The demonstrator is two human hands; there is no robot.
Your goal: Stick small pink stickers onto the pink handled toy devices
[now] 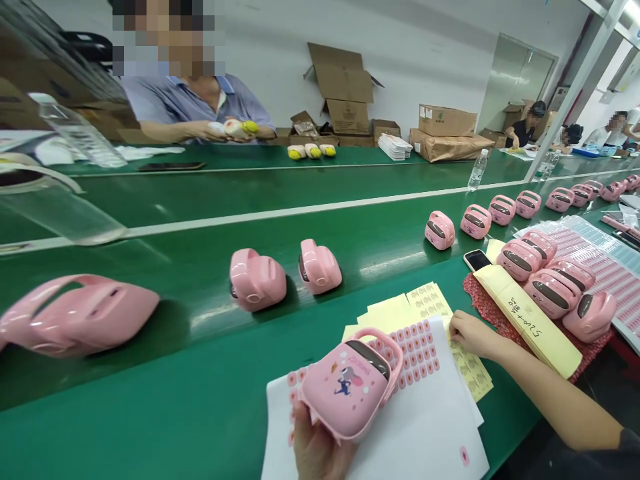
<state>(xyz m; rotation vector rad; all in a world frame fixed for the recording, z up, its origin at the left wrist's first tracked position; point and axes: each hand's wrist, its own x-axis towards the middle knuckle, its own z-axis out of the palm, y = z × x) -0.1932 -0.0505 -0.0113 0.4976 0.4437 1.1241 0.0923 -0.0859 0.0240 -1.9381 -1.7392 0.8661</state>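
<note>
Head view: left hand (320,445) grips a pink case (345,393), right hand (473,335) is at the yellow sticker sheets (473,373)

The left hand is closed around the bottom end of the pink case. The case tilts over a white sheet (425,413). Its handle (399,363) points to the upper right, and its cartoon picture faces up. The right hand has its fingers bent in at the yellow sticker sheets, just beside the white sheet. I cannot tell if the fingertips pinch the paper or only touch it.

Rows of small pink stickers (421,351) run across the white sheet. One lone sticker (465,456) sits near its bottom right corner, close to the near edge of the green table (165,427). Left of the sheet, the green top spreads wide. Past it runs a green belt (380,230) with more cases (257,280) on it.

To the right, red bubble wrap (477,300) lies under a long yellow paper pack (525,323) with handwriting. More pink cases are grouped there too. A see-through bottle (479,171) stands across the belt. By the wall is an open cardboard box (347,117); its inside is hidden.
</note>
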